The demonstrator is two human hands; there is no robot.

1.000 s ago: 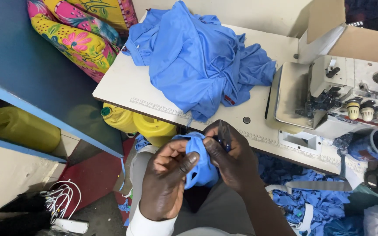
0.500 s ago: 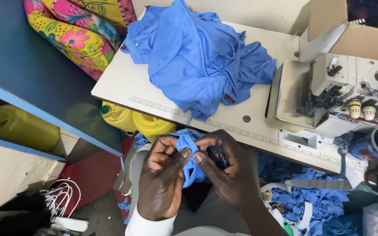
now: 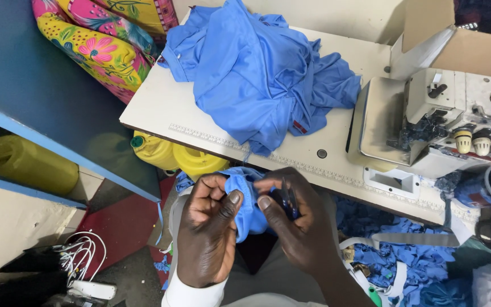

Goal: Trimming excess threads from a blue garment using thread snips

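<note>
Both hands pinched the small blue cloth piece point(image 3: 249, 202): left hand point(image 3: 208, 230) gripping its left edge, right hand point(image 3: 296, 224) also holding dark snips point(image 3: 288, 197)

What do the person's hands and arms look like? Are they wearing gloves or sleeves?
No gloves: both hands are bare. The left hand comes out of a white sleeve cuff at the wrist. The right hand has no cuff showing, and its forearm looks bare as far as the picture goes. No rings, watch or bracelets show. The fingernails are short and plain.
</note>
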